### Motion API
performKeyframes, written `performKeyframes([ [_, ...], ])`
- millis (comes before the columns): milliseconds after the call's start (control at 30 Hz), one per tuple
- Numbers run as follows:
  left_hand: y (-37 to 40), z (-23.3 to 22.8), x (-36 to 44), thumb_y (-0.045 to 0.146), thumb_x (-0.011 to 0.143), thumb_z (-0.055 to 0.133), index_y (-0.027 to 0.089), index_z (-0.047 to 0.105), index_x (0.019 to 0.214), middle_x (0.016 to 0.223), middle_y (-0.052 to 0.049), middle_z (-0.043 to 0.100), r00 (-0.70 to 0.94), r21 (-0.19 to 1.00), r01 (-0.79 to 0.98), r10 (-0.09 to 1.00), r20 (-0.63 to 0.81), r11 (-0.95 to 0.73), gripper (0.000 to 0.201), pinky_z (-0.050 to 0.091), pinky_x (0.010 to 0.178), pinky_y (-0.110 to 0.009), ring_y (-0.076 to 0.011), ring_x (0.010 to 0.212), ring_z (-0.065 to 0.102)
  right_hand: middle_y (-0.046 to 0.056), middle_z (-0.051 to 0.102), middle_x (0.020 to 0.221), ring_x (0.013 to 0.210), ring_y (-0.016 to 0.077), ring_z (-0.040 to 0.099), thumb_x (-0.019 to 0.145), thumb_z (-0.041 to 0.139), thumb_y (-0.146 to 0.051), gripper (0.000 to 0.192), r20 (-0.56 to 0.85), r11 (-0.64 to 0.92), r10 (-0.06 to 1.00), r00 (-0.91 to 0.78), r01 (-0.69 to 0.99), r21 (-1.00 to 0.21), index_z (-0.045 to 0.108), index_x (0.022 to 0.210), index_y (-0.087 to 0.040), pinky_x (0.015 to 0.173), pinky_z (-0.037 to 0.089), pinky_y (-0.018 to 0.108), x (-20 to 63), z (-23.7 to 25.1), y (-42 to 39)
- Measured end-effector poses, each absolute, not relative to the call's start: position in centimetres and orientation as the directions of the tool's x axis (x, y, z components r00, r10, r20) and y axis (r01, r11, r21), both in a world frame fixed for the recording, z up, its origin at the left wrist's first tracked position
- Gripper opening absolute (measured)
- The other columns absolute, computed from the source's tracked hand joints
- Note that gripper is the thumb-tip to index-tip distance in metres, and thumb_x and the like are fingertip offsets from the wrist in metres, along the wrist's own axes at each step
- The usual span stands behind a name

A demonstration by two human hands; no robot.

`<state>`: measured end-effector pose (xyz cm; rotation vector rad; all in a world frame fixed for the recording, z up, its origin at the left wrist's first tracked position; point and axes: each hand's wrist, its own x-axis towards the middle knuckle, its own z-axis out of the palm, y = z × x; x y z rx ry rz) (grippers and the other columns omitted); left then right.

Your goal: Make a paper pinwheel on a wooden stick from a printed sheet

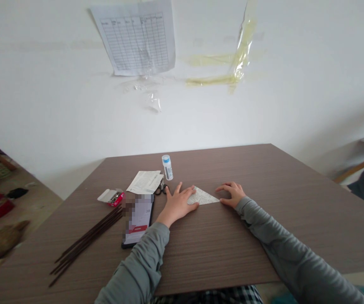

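A folded triangle of printed paper (203, 197) lies on the brown table between my hands. My left hand (178, 203) rests over its left part with the fingers spread, and hides that end. At the triangle's pointed right corner is my right hand (233, 195), its thumb tip at the paper and its index finger held apart from the thumb. Left of my left hand are black-handled scissors (162, 188), partly under other printed paper sheets (144, 182). A white glue stick (167, 167) stands behind them.
A phone (138, 221) lies beside my left forearm. Further left are several thin dark sticks (87, 245) and an open red-and-white small box (112, 197). The table (296, 202) meets a white wall at the back, where a printed chart (136, 38) is taped.
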<state>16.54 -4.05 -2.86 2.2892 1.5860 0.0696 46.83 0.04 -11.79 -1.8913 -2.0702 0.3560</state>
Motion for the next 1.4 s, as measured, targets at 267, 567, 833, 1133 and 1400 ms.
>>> performKeyframes([
  [267,-4.2,-3.0,16.5,0.046,0.126,0.075,0.038,0.074,0.186,0.209,-0.006,0.055,0.377,0.321,0.891,0.916,-0.134,-0.32,0.061,0.008,0.156,-0.103,-0.0546,0.204,0.026,0.012,0.085,0.166,0.16,0.047,0.075,0.088,0.087,-0.016,0.067,0.093,0.101,0.993,-0.07,0.915,-0.391,0.102,0.148,-0.042,0.14,0.06,0.067,47.5,-13.1,0.8],
  [567,-4.5,-2.9,16.7,0.044,0.125,0.08,0.039,0.075,0.185,0.207,-0.006,0.059,0.367,0.294,0.9,0.924,-0.112,-0.322,0.061,0.011,0.157,-0.101,-0.0523,0.203,0.03,0.013,0.087,0.167,0.163,0.0469,0.073,0.112,0.087,-0.033,0.042,0.207,0.308,0.948,-0.243,0.868,-0.389,0.102,0.15,-0.045,0.135,0.065,0.067,44.7,-11.3,-0.9],
  [833,-4.5,-2.6,16.9,0.047,0.124,0.078,0.042,0.074,0.188,0.211,-0.005,0.052,0.337,0.263,0.919,0.931,-0.143,-0.292,0.064,0.011,0.157,-0.101,-0.0518,0.205,0.025,0.008,0.073,0.191,0.178,0.0533,0.059,0.114,0.093,-0.057,0.055,0.083,0.187,0.982,-0.17,0.94,-0.286,0.09,0.169,-0.055,0.147,0.052,0.078,41.5,-9.5,-2.5],
  [1133,-4.1,-2.8,16.0,0.048,0.118,0.083,0.045,0.079,0.183,0.21,-0.007,0.054,0.338,0.256,0.919,0.934,-0.119,-0.3,0.065,0.02,0.155,-0.101,-0.0575,0.203,0.027,0.007,0.075,0.188,0.176,0.0547,0.062,0.111,0.094,-0.056,0.054,0.067,0.188,0.982,-0.176,0.937,-0.295,0.092,0.165,-0.057,0.146,0.054,0.079,41.8,-8.6,-2.5],
  [1400,-4.3,-2.4,15.8,0.047,0.117,0.084,0.047,0.073,0.186,0.21,-0.007,0.054,0.316,0.252,0.927,0.941,-0.121,-0.279,0.07,0.019,0.156,-0.098,-0.0523,0.204,0.026,0.005,0.075,0.189,0.177,0.0535,0.06,0.111,0.093,-0.057,0.053,0.046,0.2,0.98,-0.196,0.924,-0.326,0.093,0.163,-0.058,0.147,0.051,0.08,42.2,-8.7,-2.1],
])
